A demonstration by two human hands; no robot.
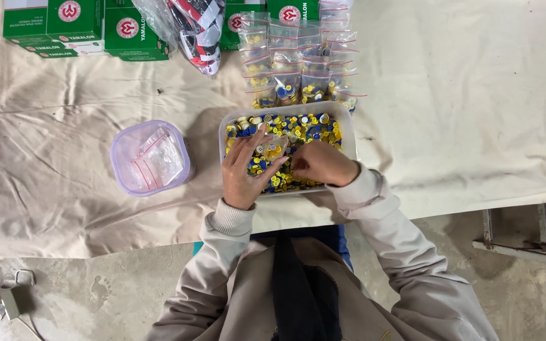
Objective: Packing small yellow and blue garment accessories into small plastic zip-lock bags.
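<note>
A clear plastic tub (349,126) full of small yellow, blue and white buttons (304,128) stands on a cream cloth in front of me. My left hand (244,170) rests over the tub's near left part and holds a small clear zip bag (269,151) with buttons in it. My right hand (323,163) is curled over the buttons at the tub's near right, fingertips by the bag's mouth. What the right fingers pinch is hidden.
Rows of filled zip bags (301,63) lie behind the tub. A purple-tinted round container (150,158) with empty zip bags stands to the left. Green boxes (77,28) and a plastic-wrapped bundle (191,25) sit at the back. The cloth's near edge meets a concrete floor (96,290).
</note>
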